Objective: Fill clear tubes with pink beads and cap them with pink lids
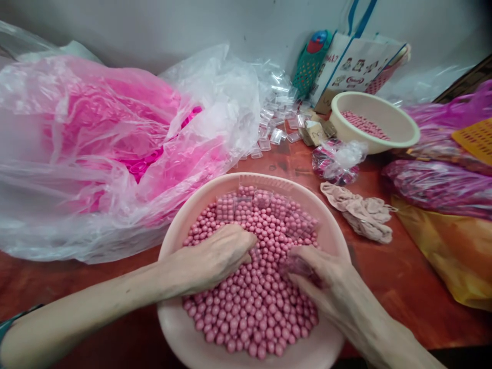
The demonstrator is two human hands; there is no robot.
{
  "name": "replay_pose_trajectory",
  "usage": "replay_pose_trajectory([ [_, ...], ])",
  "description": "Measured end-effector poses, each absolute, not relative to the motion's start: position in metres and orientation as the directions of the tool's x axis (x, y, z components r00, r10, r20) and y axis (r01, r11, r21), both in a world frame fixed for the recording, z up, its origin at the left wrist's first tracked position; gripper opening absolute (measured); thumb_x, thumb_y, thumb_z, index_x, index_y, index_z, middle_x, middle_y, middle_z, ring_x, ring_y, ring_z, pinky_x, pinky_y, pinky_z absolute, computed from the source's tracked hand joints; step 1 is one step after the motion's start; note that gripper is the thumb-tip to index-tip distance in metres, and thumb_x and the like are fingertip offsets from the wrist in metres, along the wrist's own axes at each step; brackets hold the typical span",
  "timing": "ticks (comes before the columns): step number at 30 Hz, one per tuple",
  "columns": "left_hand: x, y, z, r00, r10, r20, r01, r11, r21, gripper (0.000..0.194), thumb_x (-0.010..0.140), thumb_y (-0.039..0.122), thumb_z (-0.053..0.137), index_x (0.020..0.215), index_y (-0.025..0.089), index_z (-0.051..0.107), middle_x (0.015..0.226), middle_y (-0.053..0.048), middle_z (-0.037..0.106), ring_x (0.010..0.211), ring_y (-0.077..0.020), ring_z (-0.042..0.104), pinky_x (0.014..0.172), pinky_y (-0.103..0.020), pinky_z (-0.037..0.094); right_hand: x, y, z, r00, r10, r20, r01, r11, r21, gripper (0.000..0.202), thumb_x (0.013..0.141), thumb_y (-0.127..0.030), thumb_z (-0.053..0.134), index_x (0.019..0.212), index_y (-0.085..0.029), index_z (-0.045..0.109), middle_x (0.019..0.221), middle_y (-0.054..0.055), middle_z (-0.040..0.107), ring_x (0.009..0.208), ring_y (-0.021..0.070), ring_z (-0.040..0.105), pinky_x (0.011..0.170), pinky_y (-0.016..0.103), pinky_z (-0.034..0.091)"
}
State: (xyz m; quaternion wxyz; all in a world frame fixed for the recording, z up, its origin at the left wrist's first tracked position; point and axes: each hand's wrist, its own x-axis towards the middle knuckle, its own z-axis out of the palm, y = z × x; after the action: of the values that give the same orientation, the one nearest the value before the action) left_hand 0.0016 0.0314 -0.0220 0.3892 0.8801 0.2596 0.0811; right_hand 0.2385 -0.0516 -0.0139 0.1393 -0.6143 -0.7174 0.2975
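A pale pink basin (253, 178) full of small pink balls (246, 312) is in front of me. Over the middle of the balls is my left hand (217, 251), its fingers curled in and their tips hidden, so what they hold cannot be made out. At the right side of the basin, my right hand (326, 274) grips a small clear plastic box (298, 267) between thumb and fingers, low over the balls. Several small clear boxes (243, 209) lie on the balls along the far side, with pink balls showing in them.
Big clear bags of bright pink items (126, 133) fill the left. Behind are loose clear boxes (277, 136), a cream bowl (413, 134) with pink balls, a teal basket (307, 72) and a printed bag (353, 66). A beige cloth (361, 212) and purple bags (434, 184) lie right.
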Motion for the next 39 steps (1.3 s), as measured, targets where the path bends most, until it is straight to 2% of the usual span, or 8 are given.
replay_pose_trajectory([
  [4,0.004,0.035,-0.017,0.862,0.5,-0.085,0.391,-0.548,0.74,0.025,0.094,0.017,0.029,0.079,0.02,0.049,0.082,-0.002,0.049,0.078,-0.0171,0.042,0.076,-0.029,0.036,0.25,-0.075,-0.012,-0.231,0.968,-0.099,0.913,0.181,-0.366,0.018,0.082,-0.013,0.043,0.08,-0.023,0.059,0.079,0.007,0.063,0.078,0.025,0.059,0.062,0.033,0.047],
  [8,0.009,0.041,-0.013,0.809,0.558,-0.184,0.46,-0.408,0.789,0.01,0.091,0.023,0.043,0.084,0.019,0.05,0.085,-0.001,0.05,0.08,-0.0168,0.042,0.074,-0.029,0.035,0.252,-0.084,-0.013,-0.253,0.967,-0.009,0.874,0.225,-0.43,0.021,0.082,-0.013,0.041,0.09,-0.024,0.058,0.089,0.008,0.065,0.084,0.0236,0.06,0.068,0.033,0.047],
  [14,0.012,0.053,-0.012,0.745,0.555,-0.37,0.485,-0.071,0.871,0.015,0.073,0.016,0.059,0.064,0.017,0.048,0.064,0.005,0.048,0.063,-0.0123,0.046,0.058,-0.024,0.034,0.239,-0.055,-0.014,-0.189,0.947,-0.26,0.853,0.027,-0.522,0.015,0.08,-0.008,0.048,0.072,-0.02,0.053,0.073,0.002,0.06,0.066,0.0159,0.055,0.058,0.026,0.042],
  [21,0.01,0.049,0.004,0.747,0.515,-0.421,0.191,0.441,0.877,0.014,0.07,0.008,0.062,0.082,0.013,0.057,0.083,-0.004,0.069,0.083,-0.0177,0.063,0.079,-0.031,0.046,0.246,-0.055,-0.029,-0.314,0.939,-0.137,0.937,0.283,-0.206,0.015,0.075,-0.008,0.055,0.068,-0.021,0.055,0.072,0.004,0.058,0.07,0.0206,0.053,0.059,0.029,0.038],
  [25,0.01,0.045,0.004,0.72,0.546,-0.428,0.242,0.381,0.892,0.012,0.072,0.008,0.059,0.081,0.014,0.055,0.079,-0.001,0.064,0.075,-0.0145,0.059,0.069,-0.027,0.043,0.238,-0.049,-0.031,-0.279,0.925,-0.258,0.938,0.204,-0.281,0.018,0.074,-0.004,0.051,0.067,-0.02,0.054,0.071,0.001,0.056,0.059,0.0147,0.051,0.053,0.026,0.033],
  [29,0.005,0.046,-0.004,0.631,0.696,-0.344,0.455,0.028,0.89,0.012,0.078,0.022,0.061,0.074,0.017,0.051,0.069,0.005,0.049,0.064,-0.0123,0.046,0.058,-0.025,0.033,0.226,-0.043,-0.03,-0.22,0.903,-0.369,0.912,0.056,-0.407,0.014,0.072,-0.006,0.053,0.065,-0.017,0.058,0.075,0.004,0.059,0.072,0.0174,0.055,0.064,0.028,0.037],
  [33,0.001,0.045,-0.013,0.632,0.738,-0.235,0.573,-0.242,0.783,0.022,0.082,0.032,0.057,0.071,0.019,0.043,0.073,0.004,0.047,0.072,-0.0157,0.043,0.064,-0.028,0.03,0.219,-0.045,-0.043,-0.242,0.923,-0.298,0.811,0.024,-0.584,0.012,0.074,-0.01,0.053,0.068,-0.018,0.059,0.076,0.002,0.06,0.073,0.0176,0.053,0.068,0.03,0.04],
  [39,0.001,0.049,-0.008,0.599,0.724,-0.341,0.574,-0.092,0.813,0.015,0.079,0.025,0.056,0.072,0.018,0.045,0.067,0.005,0.042,0.064,-0.0138,0.041,0.059,-0.027,0.03,0.212,-0.036,-0.038,-0.228,0.877,-0.423,0.555,-0.24,-0.796,0.005,0.07,-0.012,0.062,0.07,-0.017,0.063,0.063,-0.002,0.061,0.061,0.0139,0.053,0.056,0.024,0.038],
])
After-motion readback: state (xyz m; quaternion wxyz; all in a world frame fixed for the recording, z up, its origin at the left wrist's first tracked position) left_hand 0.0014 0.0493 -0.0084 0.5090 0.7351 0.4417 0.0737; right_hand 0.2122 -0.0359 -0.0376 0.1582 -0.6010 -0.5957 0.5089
